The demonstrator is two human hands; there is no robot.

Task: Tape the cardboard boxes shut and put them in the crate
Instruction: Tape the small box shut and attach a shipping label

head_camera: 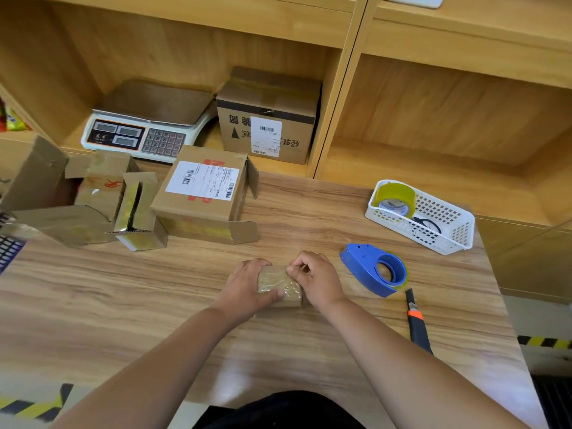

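Observation:
A small cardboard box (280, 283), its top glossy with clear tape, lies on the wooden table (185, 305) in front of me. My left hand (247, 283) grips its left side, thumb lying across the near top edge. My right hand (315, 278) has curled fingers at the box's far right corner, pinching or pressing the tape there. The blue tape dispenser (373, 269) lies on the table just right of my right hand. A dark crate (7, 246) shows only as a corner at the far left edge.
A utility knife (416, 320) lies near the right table edge. A white basket (448, 224) holds a tape roll (394, 198). Several open cardboard boxes (204, 193) crowd the back left. On the shelf stand a scale (136, 134) and a labelled box (267, 125).

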